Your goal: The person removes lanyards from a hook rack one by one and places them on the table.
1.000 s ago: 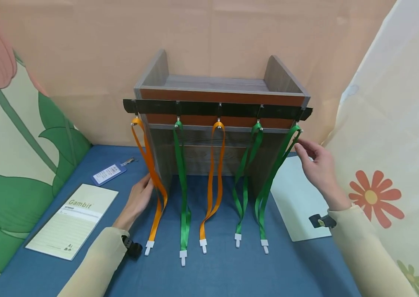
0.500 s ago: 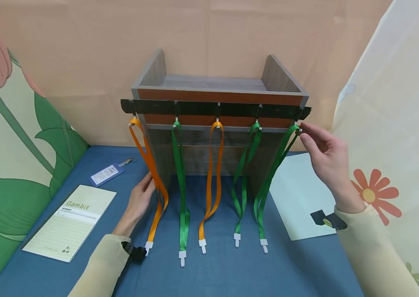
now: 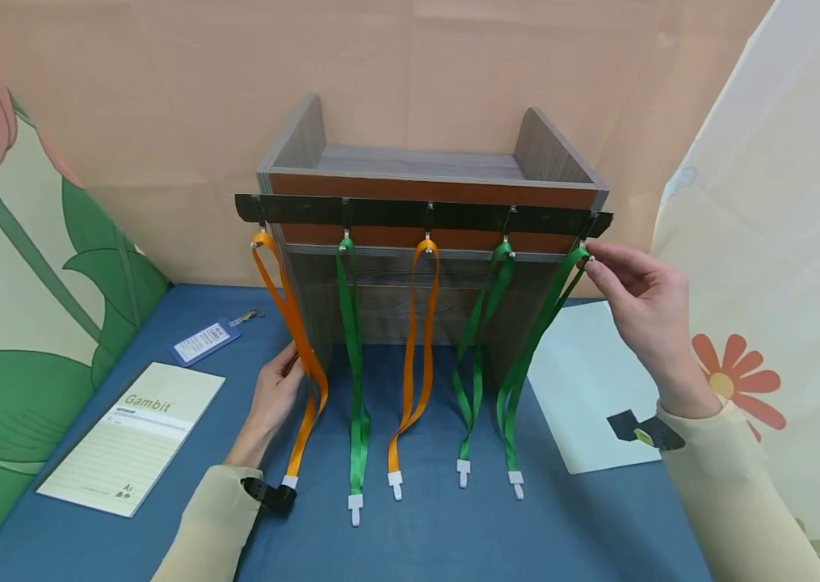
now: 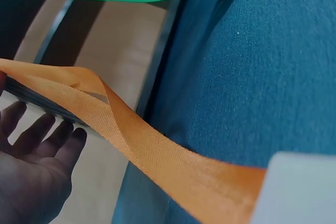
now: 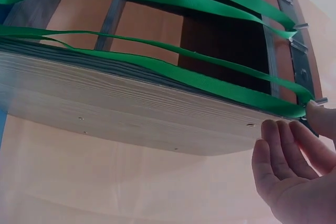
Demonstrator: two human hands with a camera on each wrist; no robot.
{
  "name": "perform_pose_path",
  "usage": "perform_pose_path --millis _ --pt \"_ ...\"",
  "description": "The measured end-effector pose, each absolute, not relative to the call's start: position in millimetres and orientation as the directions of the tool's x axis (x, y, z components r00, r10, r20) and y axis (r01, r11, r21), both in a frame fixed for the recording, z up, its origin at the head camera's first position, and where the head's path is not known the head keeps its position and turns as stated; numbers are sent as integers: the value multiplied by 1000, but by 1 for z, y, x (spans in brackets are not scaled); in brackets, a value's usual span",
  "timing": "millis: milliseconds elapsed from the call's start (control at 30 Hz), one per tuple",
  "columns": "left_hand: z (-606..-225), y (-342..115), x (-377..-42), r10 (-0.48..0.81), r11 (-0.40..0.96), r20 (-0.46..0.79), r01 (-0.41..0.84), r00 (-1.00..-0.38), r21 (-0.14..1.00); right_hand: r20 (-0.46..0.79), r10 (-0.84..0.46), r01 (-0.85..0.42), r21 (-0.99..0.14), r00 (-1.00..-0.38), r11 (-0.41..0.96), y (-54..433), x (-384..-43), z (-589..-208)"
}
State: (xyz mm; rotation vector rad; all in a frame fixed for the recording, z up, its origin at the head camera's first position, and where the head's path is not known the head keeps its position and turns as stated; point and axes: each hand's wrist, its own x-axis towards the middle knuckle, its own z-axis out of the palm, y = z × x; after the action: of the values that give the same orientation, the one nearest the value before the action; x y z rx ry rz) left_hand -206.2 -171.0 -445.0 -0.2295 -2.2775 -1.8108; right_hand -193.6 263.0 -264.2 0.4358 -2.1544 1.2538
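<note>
Right hand [image 3: 645,311] pinches rightmost green lanyard [image 5: 236,94] near hook [image 5: 321,100]; left hand [image 3: 275,396], fingers loosely bent, at shelf side [image 3: 321,295].

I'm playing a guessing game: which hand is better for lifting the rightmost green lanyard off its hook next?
Probably the right hand: it's at the top loop of the rightmost green lanyard. The left hand is low, beside the leftmost orange lanyard.

- Blue-covered table [image 3: 431,541] before me
- Behind the table, a peach backdrop [image 3: 453,56]
- Right of it, a pale flower-printed sheet [image 3: 802,202]
- Left of it, a leafy mural [image 3: 17,396]
</note>
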Motion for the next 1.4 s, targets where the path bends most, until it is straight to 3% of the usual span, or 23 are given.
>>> perform_pose_path --millis 700,933,1400 --pt "-475 -175 -218 -50 180 271 259 -961 949 532 -27 -469 -721 -847 510 269 -180 -249" --pt "-471 -173 -217 -54 147 227 217 -972 965 577 -29 -508 -692 -816 514 271 -172 -231" --pt "-439 -167 -200 -42 194 217 205 -975 959 625 7 -616 -772 -781 159 277 -166 -192"
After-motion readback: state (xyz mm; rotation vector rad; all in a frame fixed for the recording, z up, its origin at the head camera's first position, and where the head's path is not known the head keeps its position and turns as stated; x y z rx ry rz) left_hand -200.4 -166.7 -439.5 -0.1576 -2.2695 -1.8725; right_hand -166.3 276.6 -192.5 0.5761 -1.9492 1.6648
